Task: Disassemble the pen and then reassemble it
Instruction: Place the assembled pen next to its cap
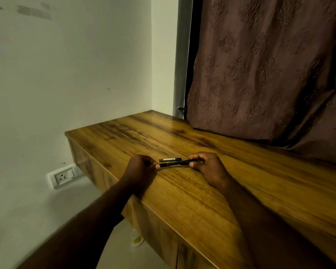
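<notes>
Two hands: left hand (142,167) and right hand (208,167) pinch one pen (175,164); one cap (170,159) on bench (241,191), near its left edge.

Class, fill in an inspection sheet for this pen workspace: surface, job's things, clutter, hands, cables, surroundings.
Surface: wooden tabletop, glossy, bare around the hands.
Job's things: dark pen body held level between both hands; a separate dark piece with a pale label lies on the table just behind it.
Clutter: nothing seen.
Hands: left hand pinches one end of the pen, right hand the other.
Cables: nothing seen.
Surroundings: pale wall, wall socket, patterned curtain.
</notes>
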Motion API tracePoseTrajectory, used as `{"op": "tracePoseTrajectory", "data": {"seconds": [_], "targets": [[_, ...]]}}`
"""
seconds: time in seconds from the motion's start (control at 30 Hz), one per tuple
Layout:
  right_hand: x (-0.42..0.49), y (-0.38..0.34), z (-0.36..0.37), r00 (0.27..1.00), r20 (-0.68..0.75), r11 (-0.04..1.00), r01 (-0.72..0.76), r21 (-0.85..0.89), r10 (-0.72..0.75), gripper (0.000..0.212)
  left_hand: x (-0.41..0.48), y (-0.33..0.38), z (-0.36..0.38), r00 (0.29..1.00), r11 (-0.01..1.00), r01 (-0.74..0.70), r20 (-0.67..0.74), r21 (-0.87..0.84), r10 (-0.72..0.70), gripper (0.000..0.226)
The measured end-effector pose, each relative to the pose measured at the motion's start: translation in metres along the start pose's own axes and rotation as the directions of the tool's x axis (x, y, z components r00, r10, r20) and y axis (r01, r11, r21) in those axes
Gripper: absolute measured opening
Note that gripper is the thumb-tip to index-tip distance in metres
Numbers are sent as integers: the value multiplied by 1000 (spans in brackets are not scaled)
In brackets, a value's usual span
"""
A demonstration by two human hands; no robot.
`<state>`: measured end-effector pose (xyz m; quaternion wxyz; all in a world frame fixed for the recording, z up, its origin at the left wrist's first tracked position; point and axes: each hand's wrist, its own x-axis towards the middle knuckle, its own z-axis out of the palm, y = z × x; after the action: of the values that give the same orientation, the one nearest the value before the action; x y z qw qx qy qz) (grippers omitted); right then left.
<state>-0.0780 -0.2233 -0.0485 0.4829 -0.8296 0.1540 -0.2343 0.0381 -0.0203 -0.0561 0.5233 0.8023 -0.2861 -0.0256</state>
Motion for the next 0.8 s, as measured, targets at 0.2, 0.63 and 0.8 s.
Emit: {"op": "tracePoseTrajectory", "data": {"seconds": [0.2,0.63,0.8], "targets": [[10,4,8,1000,-9,979,24,-200,-27,15,6,3,2,991,949,-116,-26,293,130,6],[10,2,10,999,-7,953,28,-301,-32,18,9,1,5,997,969,11,-76,245,8,4],[9,5,9,999,32,973,21,-230,-14,44,7,-2,2,993,990,47,-115,130,-32,11]]}}
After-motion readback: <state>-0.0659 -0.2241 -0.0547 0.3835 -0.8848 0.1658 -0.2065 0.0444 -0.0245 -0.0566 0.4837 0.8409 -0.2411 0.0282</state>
